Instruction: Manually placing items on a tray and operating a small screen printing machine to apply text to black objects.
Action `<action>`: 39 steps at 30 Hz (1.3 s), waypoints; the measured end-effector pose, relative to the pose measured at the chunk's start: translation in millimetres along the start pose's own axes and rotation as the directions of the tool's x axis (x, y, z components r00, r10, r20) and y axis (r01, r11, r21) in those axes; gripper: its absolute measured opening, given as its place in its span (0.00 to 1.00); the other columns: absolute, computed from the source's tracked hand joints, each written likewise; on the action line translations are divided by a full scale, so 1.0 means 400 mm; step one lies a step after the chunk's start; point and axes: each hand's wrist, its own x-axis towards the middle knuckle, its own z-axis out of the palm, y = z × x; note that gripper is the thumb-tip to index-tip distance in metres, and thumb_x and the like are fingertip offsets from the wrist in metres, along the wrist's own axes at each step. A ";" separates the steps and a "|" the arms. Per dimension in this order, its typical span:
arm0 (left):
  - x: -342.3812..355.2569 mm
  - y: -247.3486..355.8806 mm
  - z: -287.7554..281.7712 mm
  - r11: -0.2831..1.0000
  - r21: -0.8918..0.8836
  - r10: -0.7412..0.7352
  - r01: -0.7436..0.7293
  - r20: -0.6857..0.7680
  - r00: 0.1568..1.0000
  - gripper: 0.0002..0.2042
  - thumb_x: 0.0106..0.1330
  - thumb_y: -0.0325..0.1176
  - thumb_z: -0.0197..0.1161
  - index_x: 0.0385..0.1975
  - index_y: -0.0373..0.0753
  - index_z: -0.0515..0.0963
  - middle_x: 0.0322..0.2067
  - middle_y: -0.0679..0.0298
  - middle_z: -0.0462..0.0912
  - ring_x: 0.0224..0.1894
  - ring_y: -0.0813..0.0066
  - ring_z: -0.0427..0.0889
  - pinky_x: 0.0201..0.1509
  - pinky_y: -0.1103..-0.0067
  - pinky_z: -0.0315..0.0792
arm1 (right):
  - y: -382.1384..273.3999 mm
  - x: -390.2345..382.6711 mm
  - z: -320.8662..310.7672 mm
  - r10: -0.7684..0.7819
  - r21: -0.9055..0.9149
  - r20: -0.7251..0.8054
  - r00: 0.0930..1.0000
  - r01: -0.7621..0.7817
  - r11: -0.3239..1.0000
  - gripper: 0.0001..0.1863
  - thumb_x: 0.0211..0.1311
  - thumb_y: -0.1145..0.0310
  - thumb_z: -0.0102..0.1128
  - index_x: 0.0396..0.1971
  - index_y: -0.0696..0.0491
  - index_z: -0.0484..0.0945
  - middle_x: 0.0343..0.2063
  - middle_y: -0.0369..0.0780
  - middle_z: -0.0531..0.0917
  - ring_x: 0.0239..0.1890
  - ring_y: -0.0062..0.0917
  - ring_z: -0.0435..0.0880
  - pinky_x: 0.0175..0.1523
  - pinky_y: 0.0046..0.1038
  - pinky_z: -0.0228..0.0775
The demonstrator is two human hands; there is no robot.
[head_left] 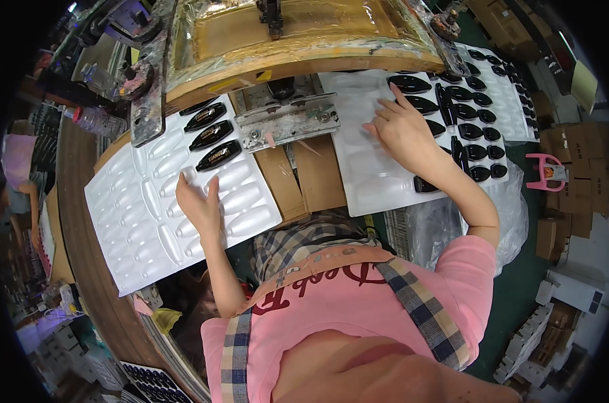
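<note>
My left hand (200, 207) hovers over the left white moulded tray (119, 232), thumb and fingers apart and nothing in it. Just beyond its fingertips lies a glossy black bottle-shaped piece (218, 156) with gold print, the nearest of several in a column. Over the right white tray (359, 171), my right hand (404, 129) has its fingers spread, also holding nothing. Its index fingertip reaches the end of a plain glossy black oval piece (412, 84); whether it touches, I cannot tell. More black pieces (462, 111) fill the right side of that tray.
A wood-framed printing screen (304, 62) hangs above, between metal arms. Below it stands a paint-stained metal fixture (291, 121), with brown cardboard (311, 178) in front. Cardboard boxes (577, 164) and a pink stool (545, 172) are at the right. Another person (22, 181) is at the far left.
</note>
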 end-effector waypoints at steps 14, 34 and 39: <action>0.157 0.235 -0.056 0.835 0.076 0.549 -0.544 -0.061 0.834 0.12 0.51 0.30 0.62 0.35 0.37 0.73 0.38 0.61 0.75 0.50 0.59 0.66 0.57 0.63 0.53 | 0.132 0.140 0.085 0.107 -0.069 -0.279 0.954 -0.131 0.989 0.20 0.56 0.58 0.50 0.41 0.59 0.67 0.29 0.51 0.75 0.33 0.41 0.75 0.37 0.38 0.66; 0.360 0.297 0.050 0.634 -0.234 0.727 -0.738 -0.146 0.671 0.07 0.55 0.28 0.54 0.32 0.34 0.73 0.26 0.57 0.76 0.32 0.64 0.75 0.36 0.74 0.69 | 0.108 0.126 -0.017 0.403 0.356 -0.009 0.915 -0.373 0.857 0.18 0.45 0.60 0.63 0.28 0.60 0.75 0.23 0.42 0.77 0.25 0.30 0.73 0.32 0.27 0.65; 0.437 0.344 0.077 0.644 -0.419 0.611 -0.640 -0.222 0.760 0.08 0.57 0.28 0.53 0.33 0.33 0.74 0.27 0.60 0.77 0.32 0.71 0.75 0.37 0.78 0.68 | 0.107 0.056 -0.037 0.347 0.600 -0.028 0.937 -0.262 0.756 0.24 0.45 0.64 0.65 0.41 0.61 0.69 0.34 0.39 0.74 0.29 0.20 0.70 0.36 0.21 0.64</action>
